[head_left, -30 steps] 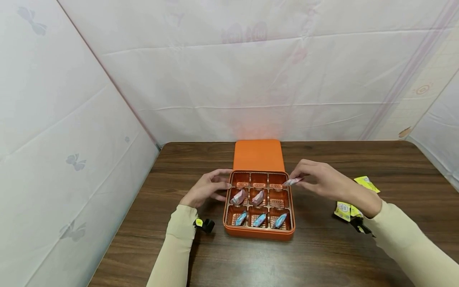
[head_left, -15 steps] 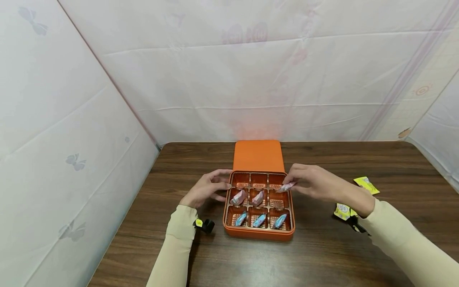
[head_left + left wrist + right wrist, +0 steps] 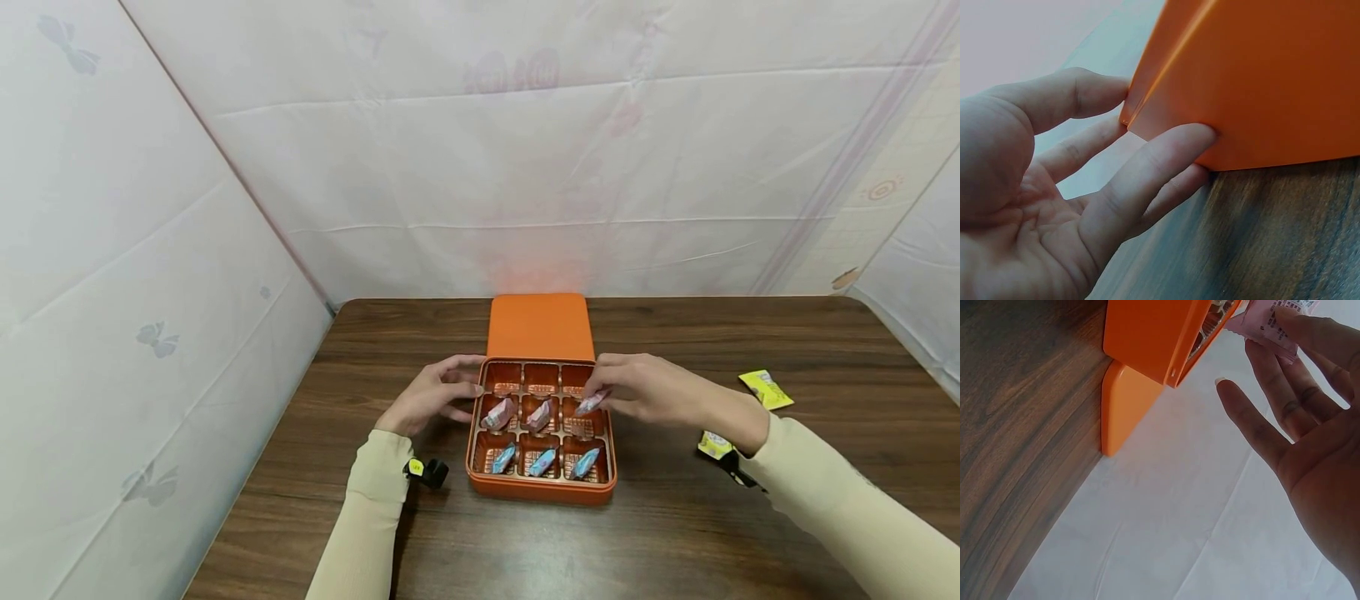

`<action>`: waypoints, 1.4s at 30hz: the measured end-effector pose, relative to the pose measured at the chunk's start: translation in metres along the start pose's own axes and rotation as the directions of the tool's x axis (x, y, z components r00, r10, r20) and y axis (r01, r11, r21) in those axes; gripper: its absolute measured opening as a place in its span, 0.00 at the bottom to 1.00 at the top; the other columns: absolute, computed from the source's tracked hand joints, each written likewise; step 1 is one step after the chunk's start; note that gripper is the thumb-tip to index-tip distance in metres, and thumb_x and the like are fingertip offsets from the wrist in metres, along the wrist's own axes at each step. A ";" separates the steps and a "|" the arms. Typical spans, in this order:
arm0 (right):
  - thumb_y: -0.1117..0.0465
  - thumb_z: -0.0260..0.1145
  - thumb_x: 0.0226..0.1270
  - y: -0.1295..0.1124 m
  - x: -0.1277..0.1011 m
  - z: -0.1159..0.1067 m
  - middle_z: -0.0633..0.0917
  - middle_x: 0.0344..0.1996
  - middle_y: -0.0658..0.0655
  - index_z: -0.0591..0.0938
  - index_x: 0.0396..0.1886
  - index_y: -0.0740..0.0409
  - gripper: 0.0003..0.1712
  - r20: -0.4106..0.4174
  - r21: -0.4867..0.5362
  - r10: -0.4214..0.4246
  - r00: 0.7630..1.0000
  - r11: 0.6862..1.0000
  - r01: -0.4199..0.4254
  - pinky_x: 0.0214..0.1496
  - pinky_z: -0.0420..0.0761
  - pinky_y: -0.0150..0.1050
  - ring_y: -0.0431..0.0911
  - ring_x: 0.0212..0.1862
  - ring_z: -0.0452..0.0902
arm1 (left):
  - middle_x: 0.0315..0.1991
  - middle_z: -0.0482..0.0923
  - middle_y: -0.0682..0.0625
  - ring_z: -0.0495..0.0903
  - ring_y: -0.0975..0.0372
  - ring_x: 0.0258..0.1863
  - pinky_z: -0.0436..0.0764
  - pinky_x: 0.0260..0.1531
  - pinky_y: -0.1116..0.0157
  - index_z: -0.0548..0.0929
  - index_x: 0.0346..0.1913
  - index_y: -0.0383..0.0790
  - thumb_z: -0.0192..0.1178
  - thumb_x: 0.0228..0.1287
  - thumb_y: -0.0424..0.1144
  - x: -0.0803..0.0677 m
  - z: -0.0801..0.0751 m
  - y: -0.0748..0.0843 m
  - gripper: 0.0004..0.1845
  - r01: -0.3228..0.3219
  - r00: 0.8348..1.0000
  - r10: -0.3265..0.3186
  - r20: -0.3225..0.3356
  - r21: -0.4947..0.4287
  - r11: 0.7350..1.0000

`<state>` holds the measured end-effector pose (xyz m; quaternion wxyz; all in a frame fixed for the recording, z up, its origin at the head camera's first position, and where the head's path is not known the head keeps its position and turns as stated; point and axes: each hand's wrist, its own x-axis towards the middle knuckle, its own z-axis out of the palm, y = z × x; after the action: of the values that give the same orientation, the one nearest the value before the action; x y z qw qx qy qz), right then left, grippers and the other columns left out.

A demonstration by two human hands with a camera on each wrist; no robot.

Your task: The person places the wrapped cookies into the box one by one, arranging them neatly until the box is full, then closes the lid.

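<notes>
An orange box (image 3: 538, 490) with a three-by-three compartment insert stands on the table. My right hand (image 3: 660, 392) pinches a pink wrapped candy (image 3: 590, 403) between thumb and fingers, over the middle row's right compartment; the right wrist view shows the printed wrapper (image 3: 1266, 324) close beside the box's rim. Two pink candies (image 3: 538, 415) lie in the left and centre compartments of that row. Three blue candies (image 3: 542, 462) fill the front row, one each, while the back row holds none. My left hand (image 3: 431, 398) touches the box's left side (image 3: 1260, 81) near its back corner, fingers fairly straight.
Behind the box lies its flat orange lid (image 3: 540, 325). Yellow packets sit to the right, one farther back (image 3: 767, 389) and another (image 3: 716, 444) partly covered by my right wrist. A white sheet (image 3: 450, 167) hangs behind the brown wooden table (image 3: 420, 542).
My right hand has moved left and slightly toward the front, carrying the pink candy from the box's back right rim to over the middle right compartment. The left hand has stayed put.
</notes>
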<state>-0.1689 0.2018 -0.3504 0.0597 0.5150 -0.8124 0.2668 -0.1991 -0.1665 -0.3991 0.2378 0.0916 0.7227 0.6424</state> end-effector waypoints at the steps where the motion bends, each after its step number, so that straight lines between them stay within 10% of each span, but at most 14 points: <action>1: 0.76 0.78 0.62 0.000 0.000 0.000 0.83 0.41 0.45 0.88 0.45 0.54 0.17 0.003 0.000 -0.002 1.000 1.000 0.002 0.38 0.87 0.38 0.36 0.39 0.82 | 0.66 0.76 0.31 0.86 0.50 0.53 0.91 0.42 0.50 0.73 0.77 0.39 0.62 0.78 0.28 0.000 0.000 0.000 0.28 0.000 1.000 0.000 -0.001 -0.001 1.000; 42: 0.69 0.77 0.68 -0.001 0.004 0.012 0.87 0.41 0.45 0.89 0.43 0.52 0.09 0.108 -0.027 0.060 0.992 0.998 -0.057 0.40 0.86 0.38 0.39 0.39 0.81 | 0.65 0.76 0.30 0.87 0.50 0.51 0.91 0.41 0.49 0.74 0.77 0.39 0.61 0.77 0.26 0.000 -0.001 0.000 0.28 0.008 1.000 -0.008 -0.013 -0.019 1.000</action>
<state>-0.1675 0.1919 -0.3590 0.0138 0.5040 -0.8323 0.2305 -0.1996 -0.1669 -0.3988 0.2365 0.0823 0.7187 0.6487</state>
